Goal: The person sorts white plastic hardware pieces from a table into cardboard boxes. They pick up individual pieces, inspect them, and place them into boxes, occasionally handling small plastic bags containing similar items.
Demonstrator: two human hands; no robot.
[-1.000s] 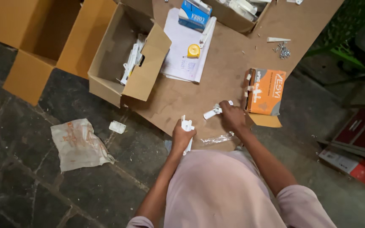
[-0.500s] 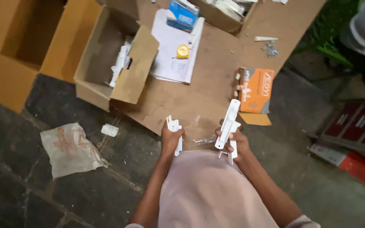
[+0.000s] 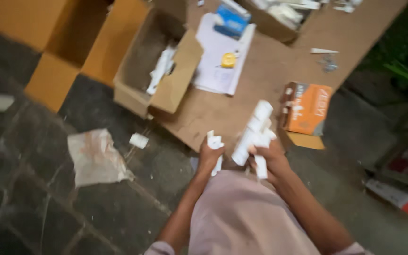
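While we sit over the cardboard sheet [image 3: 260,71] on the floor, our right hand [image 3: 270,158] grips a long white fitting [image 3: 253,132], raised at about one o'clock from our lap. Our left hand [image 3: 209,158] pinches a small white piece [image 3: 215,141] just beside it. We judge assembly underway; joining them calls for lining up the ends. An orange box [image 3: 310,106] lies at two o'clock.
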